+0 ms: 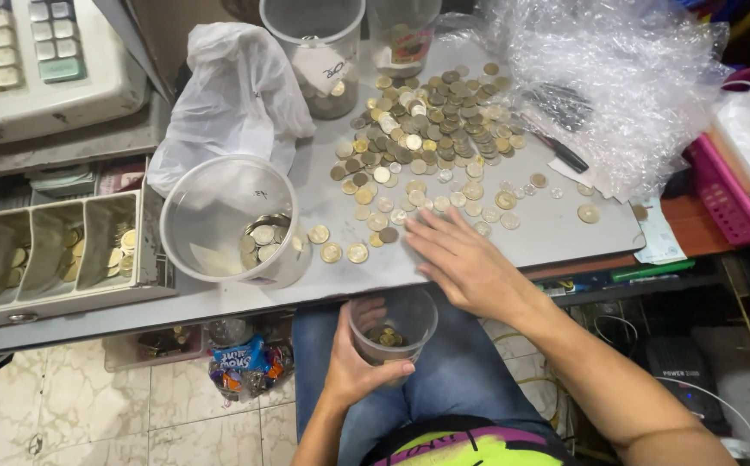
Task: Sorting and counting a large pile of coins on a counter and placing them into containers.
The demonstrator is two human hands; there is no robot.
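A big spread of mixed gold and silver coins covers the grey counter top. My right hand lies flat on the counter near its front edge, fingers together, touching the nearest coins. Just below the counter edge, above my lap, my left hand grips a small clear plastic cup with several coins in its bottom. A larger clear tub with some coins stands on the counter to the left. Three loose coins lie beside it.
A cash register and its open coin drawer sit at the left. A white plastic bag, two clear tubs, bubble wrap, a black pen and a pink basket ring the coins.
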